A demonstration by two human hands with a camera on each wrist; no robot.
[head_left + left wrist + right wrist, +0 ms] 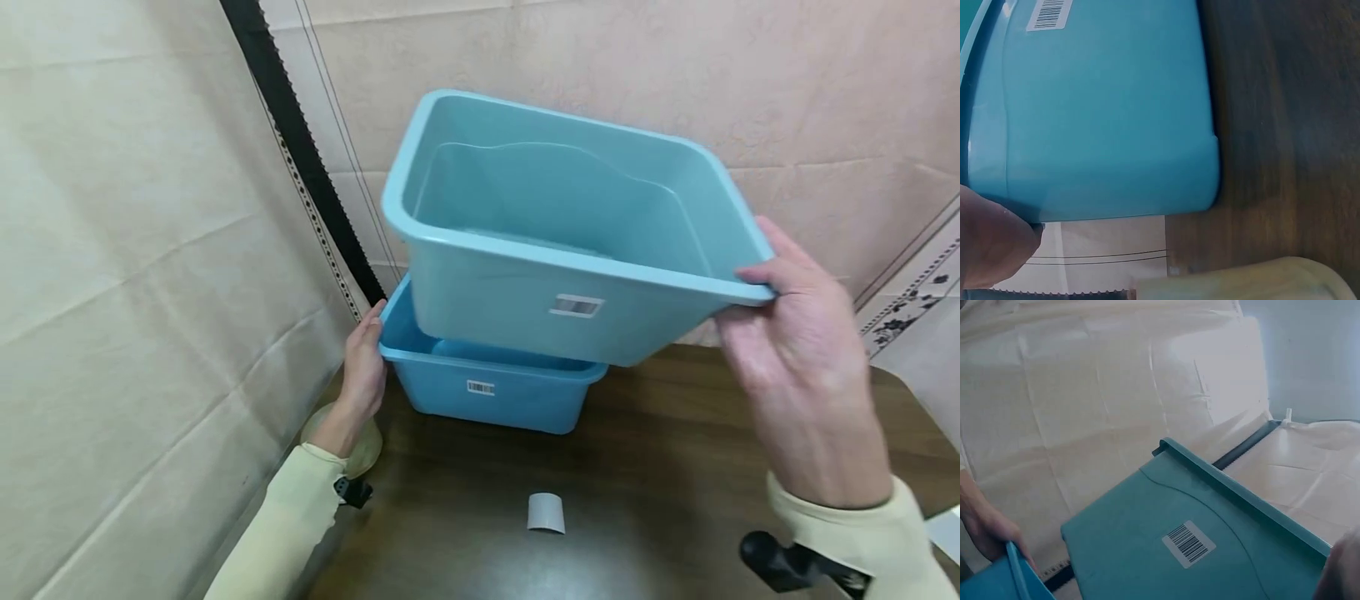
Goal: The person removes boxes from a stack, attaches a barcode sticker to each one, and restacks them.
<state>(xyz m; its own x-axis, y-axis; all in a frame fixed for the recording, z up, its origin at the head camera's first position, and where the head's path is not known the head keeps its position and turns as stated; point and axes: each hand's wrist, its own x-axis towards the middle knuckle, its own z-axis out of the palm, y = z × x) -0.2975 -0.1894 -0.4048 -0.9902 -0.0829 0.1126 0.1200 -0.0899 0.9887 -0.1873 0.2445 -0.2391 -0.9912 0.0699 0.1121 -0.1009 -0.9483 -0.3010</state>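
A light-blue plastic bin (495, 292) is held tilted in the air, its right end higher than the base of the other bin. My right hand (806, 367) grips its right rim, thumb on top and fingers underneath. Below and partly hidden by it, a darker blue bin (442, 387) stands on the brown table (450, 517). My left hand (363, 367) holds that lower bin by its left rim; the right wrist view shows the same left hand (991, 531) at the rim. Each bin bears a barcode label. In the left wrist view the lower bin (1110, 125) fills much of the picture.
A small white curved piece (546, 512) lies on the table in front of the bins. Beneath my left wrist is a round pale object (365, 450), partly covered. Cream fabric (150, 250) hangs at the left, and more fabric (825, 100) hangs behind.
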